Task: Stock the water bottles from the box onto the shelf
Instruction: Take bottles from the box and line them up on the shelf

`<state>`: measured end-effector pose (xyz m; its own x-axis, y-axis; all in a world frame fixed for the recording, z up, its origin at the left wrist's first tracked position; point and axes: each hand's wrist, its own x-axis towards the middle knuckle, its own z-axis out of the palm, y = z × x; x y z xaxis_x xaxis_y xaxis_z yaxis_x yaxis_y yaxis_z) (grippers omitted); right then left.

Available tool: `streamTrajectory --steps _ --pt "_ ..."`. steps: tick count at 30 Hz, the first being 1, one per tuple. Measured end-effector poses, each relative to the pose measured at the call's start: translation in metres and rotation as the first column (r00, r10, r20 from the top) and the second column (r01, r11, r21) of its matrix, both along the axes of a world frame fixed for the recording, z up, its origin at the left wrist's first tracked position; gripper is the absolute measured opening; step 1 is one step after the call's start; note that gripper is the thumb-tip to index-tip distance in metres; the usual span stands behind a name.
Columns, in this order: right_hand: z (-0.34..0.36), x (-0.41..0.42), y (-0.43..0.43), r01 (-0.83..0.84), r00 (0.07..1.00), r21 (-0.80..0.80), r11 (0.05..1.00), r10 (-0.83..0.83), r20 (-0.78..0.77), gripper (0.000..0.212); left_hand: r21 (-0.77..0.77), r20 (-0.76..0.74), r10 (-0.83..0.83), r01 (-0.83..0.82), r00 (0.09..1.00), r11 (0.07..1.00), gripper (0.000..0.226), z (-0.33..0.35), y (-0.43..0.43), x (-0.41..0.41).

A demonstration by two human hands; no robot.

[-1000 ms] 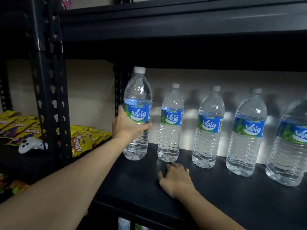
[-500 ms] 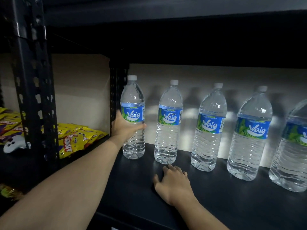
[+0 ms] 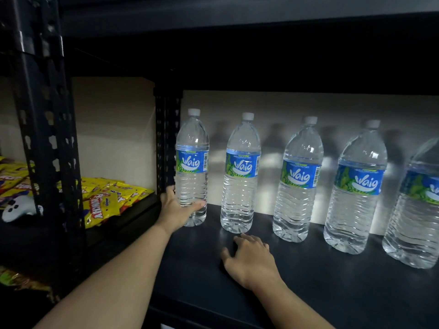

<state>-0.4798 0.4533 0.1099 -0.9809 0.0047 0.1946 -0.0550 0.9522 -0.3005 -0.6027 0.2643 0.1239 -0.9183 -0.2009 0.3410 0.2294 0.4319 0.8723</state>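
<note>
The leftmost Waig water bottle (image 3: 192,167) stands upright on the black shelf (image 3: 308,269), left of centre in the frame, just beside the perforated rear upright (image 3: 166,143); the left hand (image 3: 177,210) is wrapped around its ribbed lower half, thumb across the front and fingers hidden behind the clear plastic — a grasp on the bottle, whose base appears to sit on the shelf. To its right runs a row of matching bottles along the pale back wall (image 3: 308,105), each upright with a white cap and blue-green label: a second bottle (image 3: 241,174), a third bottle (image 3: 298,181), a fourth bottle (image 3: 356,188), and a fifth bottle (image 3: 415,210) cut off by the right edge of the frame; small gaps separate them. The right hand (image 3: 249,260) lies palm down on the shelf surface at lower centre, fingers spread and holding nothing, its fingertips near the base of the second bottle. In the left of the frame, past a black perforated post (image 3: 45,138), yellow snack packets (image 3: 104,200) lie heaped on a neighbouring shelf — a white game controller (image 3: 16,210) rests beside them.
</note>
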Motion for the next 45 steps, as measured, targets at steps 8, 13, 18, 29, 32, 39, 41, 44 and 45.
streamTrajectory --steps 8,13,18,29,32,39,41,44,45 --pt "-0.004 -0.002 0.000 0.014 1.000 -0.013 1.000 -0.014 -0.007 0.055 0.017 -0.013 0.042 -0.041 0.999 0.999 0.059 -0.008 0.003 -0.004" --pt "-0.004 -0.003 0.001 0.023 1.000 -0.034 0.999 -0.024 -0.011 0.055 0.033 -0.003 0.034 -0.034 0.999 0.999 0.055 -0.010 0.001 -0.007" --pt "-0.007 -0.006 0.001 0.042 0.999 -0.052 0.998 -0.042 -0.006 0.057 -0.024 0.026 0.036 -0.035 0.999 0.999 0.067 -0.011 0.000 -0.008" --pt "-0.007 -0.005 0.000 0.107 0.994 -0.026 0.994 -0.107 0.006 0.065 -0.028 0.049 0.119 -0.117 0.992 0.993 0.072 -0.012 0.005 -0.012" --pt "-0.006 -0.005 0.000 0.104 0.995 -0.032 0.994 -0.103 0.014 0.065 -0.051 0.063 0.115 -0.112 0.991 0.992 0.070 -0.012 0.009 -0.013" --pt "-0.001 -0.003 0.004 0.115 0.993 -0.113 0.987 -0.111 0.040 0.066 -0.077 0.055 0.109 -0.104 0.993 0.992 0.073 -0.012 0.015 -0.007" --pt "0.000 -0.002 0.003 0.119 0.992 -0.108 0.987 -0.114 0.045 0.067 -0.137 0.045 0.145 -0.137 0.988 0.981 0.080 -0.017 0.019 -0.003" --pt "0.000 -0.002 0.003 0.122 0.992 -0.102 0.987 -0.117 0.051 0.068 -0.150 0.058 0.142 -0.132 0.988 0.980 0.092 -0.020 0.025 0.002" --pt "0.000 -0.002 0.003 0.121 0.992 -0.100 0.988 -0.116 0.053 0.068 -0.151 0.067 0.133 -0.121 0.989 0.981 0.096 -0.020 0.026 0.003"
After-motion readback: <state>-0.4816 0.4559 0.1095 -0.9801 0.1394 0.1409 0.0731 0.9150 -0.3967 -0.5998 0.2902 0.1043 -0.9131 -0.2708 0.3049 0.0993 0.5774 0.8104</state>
